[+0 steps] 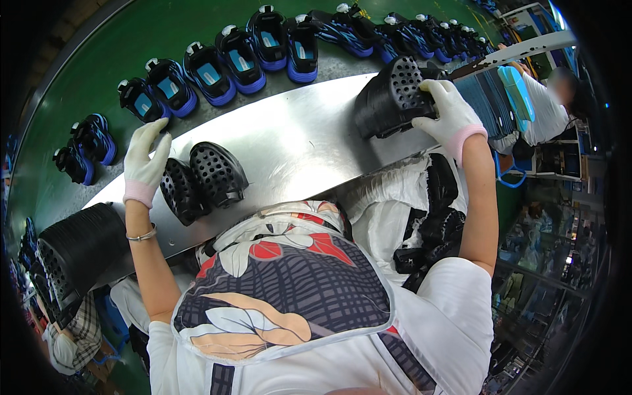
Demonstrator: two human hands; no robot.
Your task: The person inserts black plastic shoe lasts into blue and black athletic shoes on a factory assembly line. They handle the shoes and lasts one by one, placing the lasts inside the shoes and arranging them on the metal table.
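My right hand [451,113], in a white glove with a pink cuff, curls its thumb and fingers on the near face of a stack of black insoles [388,99] dotted with holes. How many it grips I cannot tell. My left hand [146,161], gloved alike, hangs with fingers apart and holds nothing. Beside it, two black perforated insoles [217,174] lie on the shiny metal bench [296,141]. Another thick stack of black insoles [82,247] rests at the bench's left end.
Black and blue shoes [240,59] line the green conveyor belt [151,33] beyond the bench. At right stand dark blue and light blue stacked sheets [490,102] and a person in white [550,108]. White cloth and black items [434,230] lie near my lap.
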